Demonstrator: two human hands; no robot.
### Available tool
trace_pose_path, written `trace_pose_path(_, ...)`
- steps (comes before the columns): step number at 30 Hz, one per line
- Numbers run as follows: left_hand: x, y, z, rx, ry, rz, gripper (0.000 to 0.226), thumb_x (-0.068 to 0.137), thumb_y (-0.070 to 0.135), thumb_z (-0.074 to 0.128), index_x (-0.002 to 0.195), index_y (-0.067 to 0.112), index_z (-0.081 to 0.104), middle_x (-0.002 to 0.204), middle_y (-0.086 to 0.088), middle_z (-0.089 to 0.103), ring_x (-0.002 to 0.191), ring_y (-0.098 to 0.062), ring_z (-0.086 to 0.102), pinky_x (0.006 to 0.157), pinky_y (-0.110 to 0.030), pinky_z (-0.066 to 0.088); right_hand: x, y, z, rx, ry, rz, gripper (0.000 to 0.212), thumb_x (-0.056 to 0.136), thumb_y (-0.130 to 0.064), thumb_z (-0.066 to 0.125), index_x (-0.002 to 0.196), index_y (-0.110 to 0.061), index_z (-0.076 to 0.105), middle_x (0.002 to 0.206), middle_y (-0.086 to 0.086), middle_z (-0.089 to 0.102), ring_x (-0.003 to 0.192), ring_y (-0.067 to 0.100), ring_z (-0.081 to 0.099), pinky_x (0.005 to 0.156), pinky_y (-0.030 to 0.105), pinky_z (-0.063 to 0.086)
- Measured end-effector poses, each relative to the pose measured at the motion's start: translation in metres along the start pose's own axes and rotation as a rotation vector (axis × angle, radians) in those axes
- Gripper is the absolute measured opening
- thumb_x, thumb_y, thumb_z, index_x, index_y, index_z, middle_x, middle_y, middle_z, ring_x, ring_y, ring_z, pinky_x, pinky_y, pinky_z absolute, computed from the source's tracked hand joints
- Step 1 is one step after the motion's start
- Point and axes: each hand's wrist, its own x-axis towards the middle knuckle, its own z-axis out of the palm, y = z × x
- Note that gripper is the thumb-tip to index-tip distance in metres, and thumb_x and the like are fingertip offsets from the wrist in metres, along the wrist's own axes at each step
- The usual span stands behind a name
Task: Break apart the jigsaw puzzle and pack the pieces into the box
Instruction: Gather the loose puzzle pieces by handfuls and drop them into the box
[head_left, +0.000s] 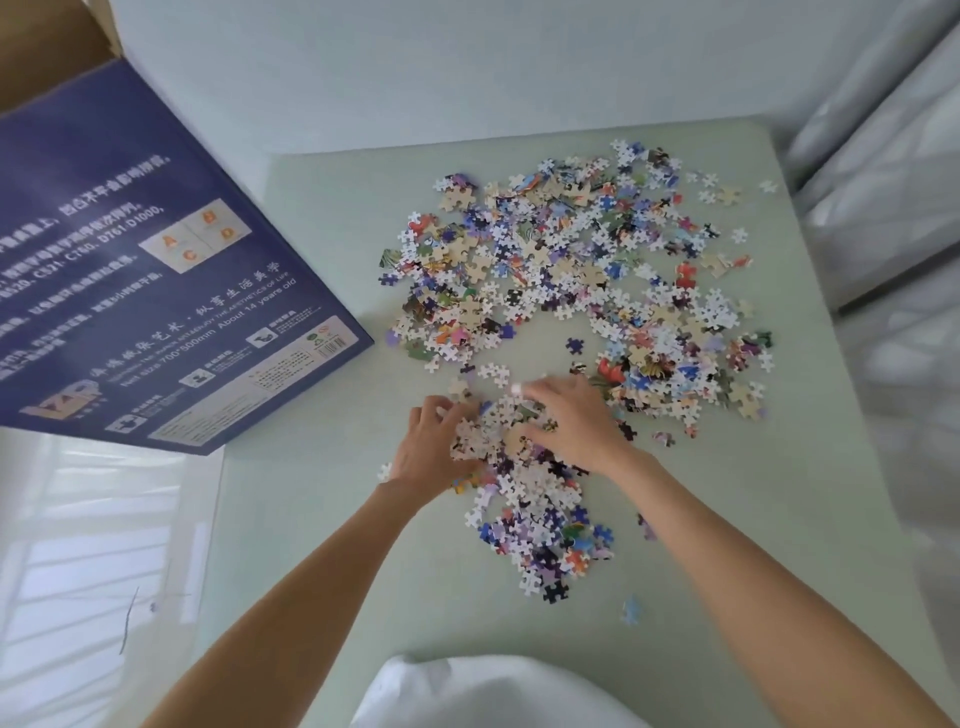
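Loose puzzle pieces (571, 270) lie scattered over the pale green table (322, 519), all apart, with a smaller heap (524, 483) nearest the person. The blue box (156, 291) sits at the table's left edge, well apart from the heap, printed face up and tilted. The left hand (426, 447) and right hand (571, 421) rest on the heap's far end, fingers curled into the pieces; whether either actually grips any cannot be told.

the box (156, 270) runs off the left edge, its small print blurred. pieces under both hands stay hidden, so each grip cannot be told.
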Motion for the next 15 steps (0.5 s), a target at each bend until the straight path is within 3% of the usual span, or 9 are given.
trace_pose_path(4, -0.002, 0.002, -0.004, -0.035, 0.01, -0.052, 0.085, 0.068, 0.044, 0.079, 0.139, 0.034, 0.033, 0.139, 0.001, 0.031, 0.127, -0.019, 0.03, 0.095, -0.032, 0.042, 0.017, -0.005, 0.003, -0.155, -0.214, 0.148, 0.108, 0.066, -0.068, 0.065, 0.148, -0.03, 0.004, 0.156, 0.004, -0.001, 0.14, 0.037, 0.004, 0.108, 0.058, 0.017)
trace_pose_path(5, -0.001, 0.002, -0.005, -0.042, 0.016, -0.087, 0.093, 0.066, 0.045, 0.08, 0.142, 0.031, 0.028, 0.14, 0.0, 0.029, 0.128, -0.02, 0.028, 0.095, -0.034, 0.042, 0.018, -0.009, 0.007, -0.188, -0.236, 0.168, 0.114, 0.064, -0.068, 0.066, 0.148, -0.028, 0.001, 0.155, 0.006, -0.002, 0.14, 0.037, 0.004, 0.109, 0.058, 0.016)
trace_pose_path(8, 0.002, 0.009, -0.006, -0.022, -0.031, -0.129, 0.106, 0.062, 0.046, 0.082, 0.146, 0.022, 0.021, 0.141, -0.003, 0.027, 0.129, -0.023, 0.027, 0.1, -0.036, 0.039, 0.014, -0.017, 0.022, -0.255, -0.121, 0.162, 0.105, 0.064, -0.064, 0.07, 0.144, -0.022, 0.018, 0.145, 0.008, 0.021, 0.13, 0.033, 0.025, 0.103, 0.048, 0.032)
trace_pose_path(10, 0.003, 0.016, -0.005, 0.015, -0.084, -0.103, 0.103, 0.064, 0.04, 0.083, 0.145, 0.021, 0.022, 0.139, -0.004, 0.027, 0.126, -0.023, 0.03, 0.101, -0.034, 0.038, 0.01, -0.019, 0.031, -0.209, -0.072, 0.173, 0.094, 0.064, -0.059, 0.073, 0.137, -0.02, 0.028, 0.136, 0.009, 0.031, 0.121, 0.029, 0.033, 0.097, 0.04, 0.04)
trace_pose_path(15, 0.001, 0.02, 0.0, -0.033, -0.115, -0.095, 0.088, 0.065, 0.03, 0.083, 0.137, 0.025, 0.033, 0.127, -0.005, 0.041, 0.115, -0.024, 0.043, 0.093, -0.032, 0.04, 0.001, -0.023, 0.036, -0.053, -0.056, 0.215, 0.078, 0.07, -0.047, 0.075, 0.128, -0.017, 0.032, 0.12, 0.009, 0.043, 0.109, 0.024, 0.042, 0.08, 0.028, 0.048)
